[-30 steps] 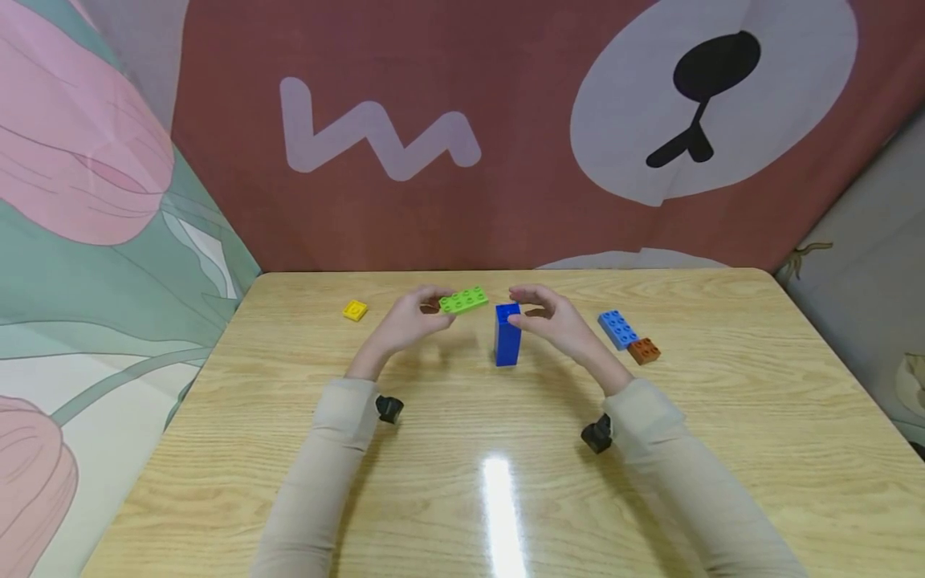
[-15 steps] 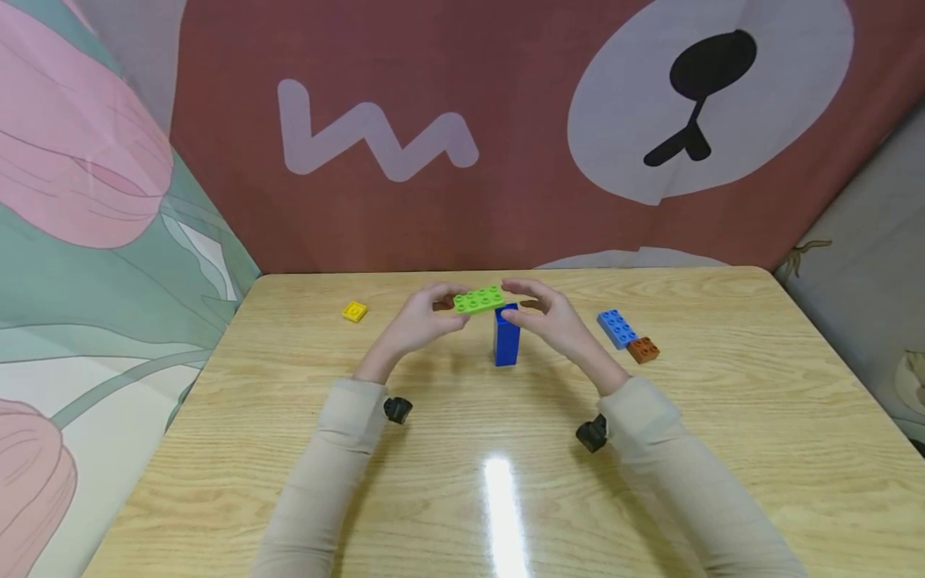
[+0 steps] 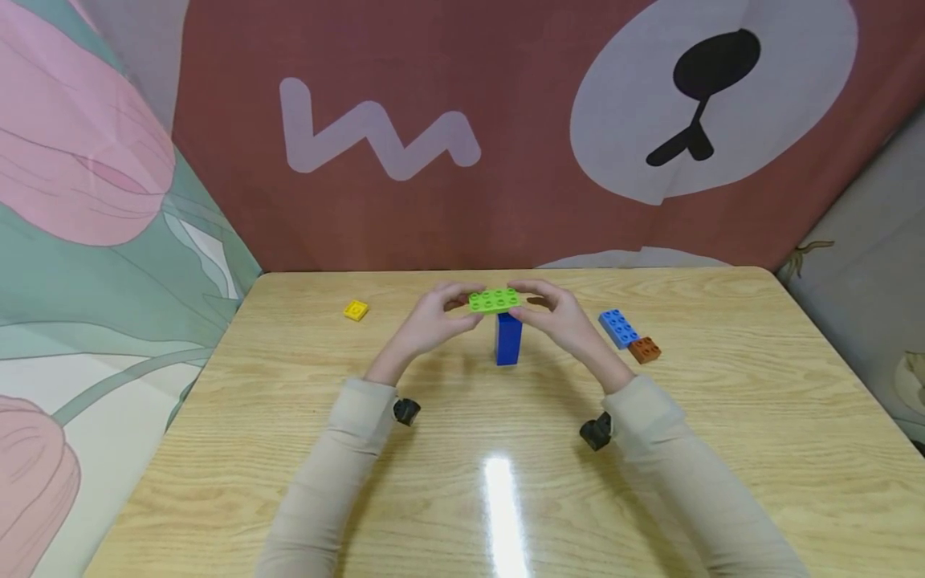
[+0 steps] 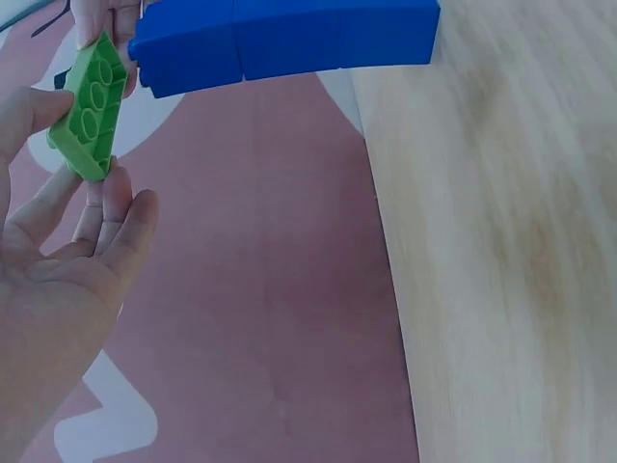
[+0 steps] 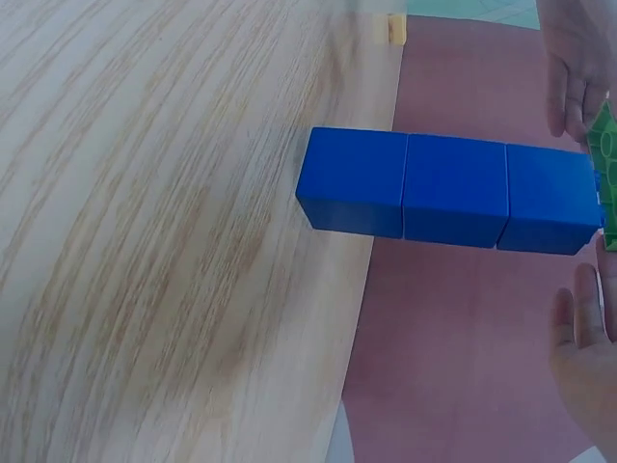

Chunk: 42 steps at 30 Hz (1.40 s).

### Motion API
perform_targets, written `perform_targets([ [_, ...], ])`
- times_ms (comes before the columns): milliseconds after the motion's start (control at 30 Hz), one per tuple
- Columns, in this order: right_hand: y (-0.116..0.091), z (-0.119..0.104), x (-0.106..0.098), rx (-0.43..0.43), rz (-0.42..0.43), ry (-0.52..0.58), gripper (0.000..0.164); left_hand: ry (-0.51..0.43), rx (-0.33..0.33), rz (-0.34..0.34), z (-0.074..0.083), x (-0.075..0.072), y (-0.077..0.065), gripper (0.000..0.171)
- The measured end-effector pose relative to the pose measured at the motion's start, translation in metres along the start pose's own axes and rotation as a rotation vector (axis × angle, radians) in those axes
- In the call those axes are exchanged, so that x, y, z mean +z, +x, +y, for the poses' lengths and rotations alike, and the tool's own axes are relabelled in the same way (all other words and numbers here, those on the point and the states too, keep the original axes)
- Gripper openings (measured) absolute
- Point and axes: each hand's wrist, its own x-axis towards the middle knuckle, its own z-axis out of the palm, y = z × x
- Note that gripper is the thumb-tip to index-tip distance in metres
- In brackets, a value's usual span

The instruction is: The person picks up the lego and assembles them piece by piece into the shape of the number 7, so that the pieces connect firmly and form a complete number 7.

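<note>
A bright green building brick (image 3: 495, 301), studs up, is held level between both hands close over the top of a blue brick tower (image 3: 508, 339). My left hand (image 3: 437, 317) pinches its left end, thumb in front and fingers behind. At the right end, my right hand (image 3: 552, 313) has its thumb on the near corner and its fingers at the far side. Three blue bricks make up the upright tower (image 5: 405, 188). In the left wrist view the hollow underside of the green brick (image 4: 94, 106) faces the tower's studs.
A yellow brick (image 3: 356, 311) lies at the back left of the wooden table (image 3: 448, 498). To the right, a lighter blue brick (image 3: 617, 328) touches a brown brick (image 3: 645, 350). A printed cloth (image 3: 405, 217) hangs behind the table's back edge.
My left hand has carried the green brick rightward from beside the tower to over its top. My right hand, near the tower's top before, now has its fingers on the brick's right end.
</note>
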Motion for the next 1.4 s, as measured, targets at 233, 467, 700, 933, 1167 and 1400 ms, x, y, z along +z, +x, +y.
perform_targets([
  [233, -0.001, 0.002, -0.003, 0.003, 0.005, -0.020, 0.048, -0.018, 0.028, 0.039, -0.002, 0.006, 0.003, 0.040],
  [467, 0.000, 0.003, -0.003, -0.004, 0.005, -0.020, 0.047, -0.026, 0.055, 0.045, -0.005, 0.009, 0.004, 0.034],
  [700, 0.000, 0.005, -0.001, -0.014, -0.009, 0.003, 0.045, -0.019, 0.074, 0.046, -0.006, 0.010, 0.003, 0.032],
  [933, 0.000, 0.005, -0.001, -0.003, -0.008, 0.012, 0.043, -0.020, 0.084, 0.042, -0.005, 0.013, 0.003, 0.033],
  [1167, 0.000, 0.006, 0.000, -0.079, -0.004, -0.010, 0.037, -0.016, 0.060, 0.042, -0.007, 0.013, 0.004, 0.041],
  [1400, 0.000, 0.005, 0.000, -0.101, 0.000, -0.037, 0.033, -0.019, 0.024, 0.038, -0.007, 0.014, 0.004, 0.040],
])
